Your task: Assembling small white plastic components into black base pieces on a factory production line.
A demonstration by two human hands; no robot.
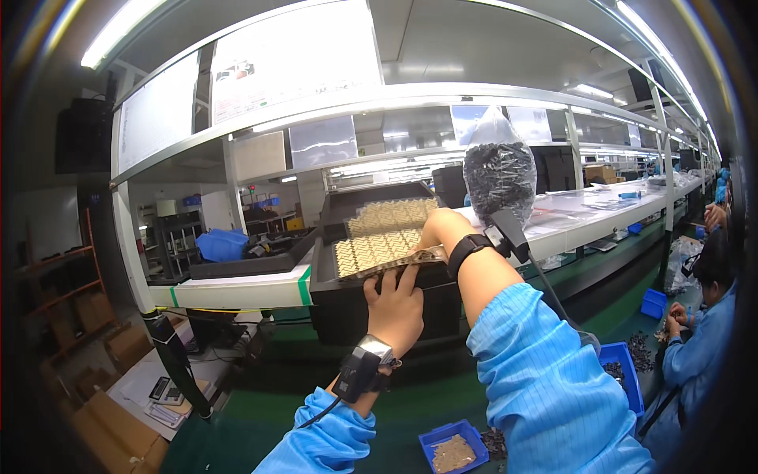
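A clear plastic tray (377, 251) with rows of small gold-coloured parts lies in a black bin (335, 308), its near edge slightly raised. The fingers of my left hand (397, 312) are bent round that near edge. My right hand (439, 227) grips the tray's right side; its fingertips are mostly hidden. More gold-coloured parts (391, 212) lie in rows farther back in the bin. Each wrist wears a black strapped device.
A bag of black parts (499, 178) stands on the white shelf (584, 207) at right. At left are a blue bin (222, 245) and black trays. Below, on the green surface, are blue bins (454, 449). A co-worker in blue (699, 355) works at far right.
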